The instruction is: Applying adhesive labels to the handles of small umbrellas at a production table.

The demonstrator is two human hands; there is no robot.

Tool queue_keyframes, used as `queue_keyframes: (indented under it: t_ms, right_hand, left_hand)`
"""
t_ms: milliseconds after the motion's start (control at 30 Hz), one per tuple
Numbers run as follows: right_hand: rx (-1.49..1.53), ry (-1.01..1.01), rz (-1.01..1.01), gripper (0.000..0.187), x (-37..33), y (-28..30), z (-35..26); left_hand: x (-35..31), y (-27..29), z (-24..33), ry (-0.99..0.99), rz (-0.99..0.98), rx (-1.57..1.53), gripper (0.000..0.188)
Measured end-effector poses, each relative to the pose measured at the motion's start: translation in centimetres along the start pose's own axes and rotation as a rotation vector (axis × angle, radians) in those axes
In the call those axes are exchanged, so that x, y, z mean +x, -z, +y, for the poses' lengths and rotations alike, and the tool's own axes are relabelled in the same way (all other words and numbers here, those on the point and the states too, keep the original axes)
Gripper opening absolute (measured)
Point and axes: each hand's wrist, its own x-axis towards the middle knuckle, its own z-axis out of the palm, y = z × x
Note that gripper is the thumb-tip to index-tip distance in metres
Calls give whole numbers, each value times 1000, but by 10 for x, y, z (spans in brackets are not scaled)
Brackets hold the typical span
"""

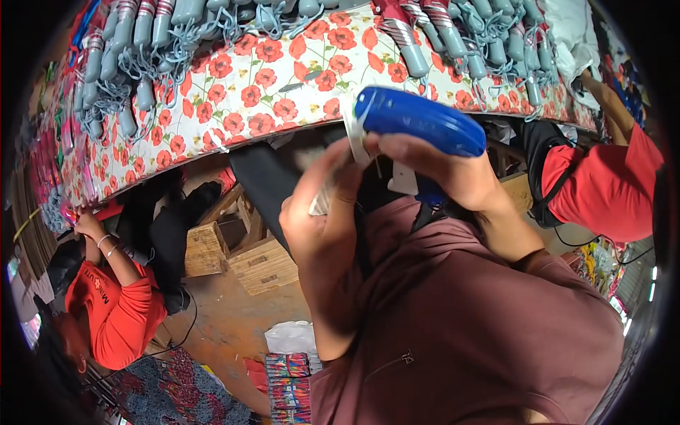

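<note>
In front of my body, above the table's near edge, my right hand [443,166] is closed around a blue rounded plastic tool [425,122] with a white end; its exact kind is unclear. My left hand [322,195] is closed at the white end, fingers bent and blurred. A pale strip [320,203] shows against the left palm, partly hidden. Just below the right fingers hangs a small white tag [404,178] with a hole. Folded umbrellas [145,28] with grey handles and wrist cords lie beyond both hands.
A poppy-patterned cloth covers the table [234,106]. More umbrellas [443,32] lie at the far right. A person in red [117,304] works at left, another person [602,188] at right. Wooden stools [262,265] and bundled colourful packages [289,386] stand below.
</note>
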Motion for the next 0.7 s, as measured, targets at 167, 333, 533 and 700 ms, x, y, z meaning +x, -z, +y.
queue_keyframes:
  t_ms: [167,333,533,700]
  right_hand:
    - [83,-107,82,35,0,6,4]
    - [506,-186,-36,31,-7,1,27]
    - [858,-261,-60,26,-10,-19,45]
    - [871,-277,-76,32,0,-5,49]
  left_hand:
    - [14,-3,-6,13,70,-431,25]
    - [32,4,-21,47,130,-917,21]
    - [30,-14,-19,24,20,-1207,19]
    - [39,-19,-18,29,49,-1098,19]
